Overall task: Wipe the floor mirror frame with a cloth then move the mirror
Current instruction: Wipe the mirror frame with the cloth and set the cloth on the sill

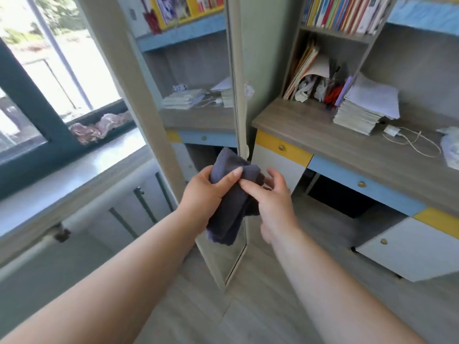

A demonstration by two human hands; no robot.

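1. The left hand (206, 189) has its grip wrapped round the upper part of the dark grey cloth (228, 212), thumb lying across the front. The cloth is held in mid-air in front of the mirror's lower half, and I cannot tell whether it touches the frame.
2. The cloth looks soft, thick and light. It hangs in loose folds below the hand, so it should be bunched into a pad before it is pressed to the frame.
3. The floor mirror (198, 83) stands on the wooden floor (223, 319) between the window sill (74, 175) and the bench (347, 150). It is seen at a slant, and its glass reflects the shelves.
4. Its cream frame (240, 95) is narrow, stiff and smooth, so probably a little slippery. The tall pane will be fragile and awkward rather than very heavy.
5. To move it, I would take hold of the two long frame sides near mid-height, one hand on each, with fingers kept off the glass and the mirror kept upright.
6. The right hand (273, 202) appears to pinch the cloth's right-hand fold between thumb and curled fingers. Its grip is partly hidden behind the fabric.
7. The bench edge sits just beside the frame's right side, and it carries a stack of papers (360, 112). The mirror should be swung away from that corner.
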